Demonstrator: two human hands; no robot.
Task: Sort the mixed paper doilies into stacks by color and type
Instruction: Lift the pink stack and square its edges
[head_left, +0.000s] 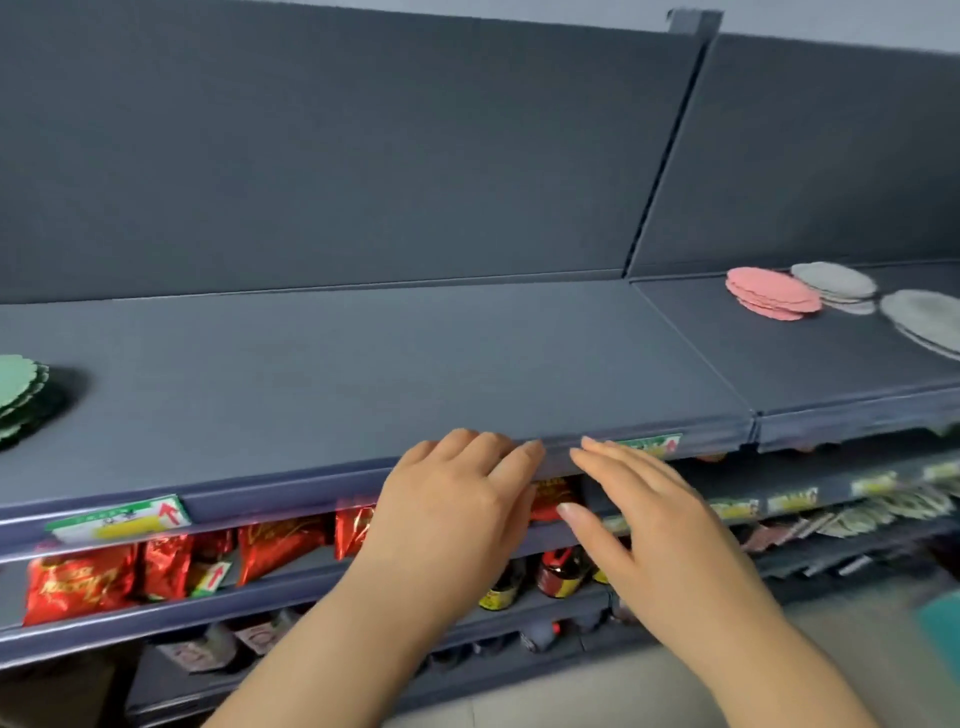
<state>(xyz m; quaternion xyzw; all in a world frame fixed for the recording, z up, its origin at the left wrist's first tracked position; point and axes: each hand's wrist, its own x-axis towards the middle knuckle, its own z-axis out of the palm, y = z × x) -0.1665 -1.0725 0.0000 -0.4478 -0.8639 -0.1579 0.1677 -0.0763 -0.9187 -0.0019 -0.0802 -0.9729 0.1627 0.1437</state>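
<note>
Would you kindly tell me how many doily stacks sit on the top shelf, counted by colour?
green stack: 1
pink stack: 1
white stacks: 2, the rear white stack and the right-edge white stack, which is partly cut off by the frame
Total: 4 stacks

Bare left hand, bare right hand; forearms uncovered to bottom edge of frame. Short, rounded, slightly glossy fingernails.

Grey shelf with a tall back panel; lower shelves hold red packets and bottles; pale floor.
</note>
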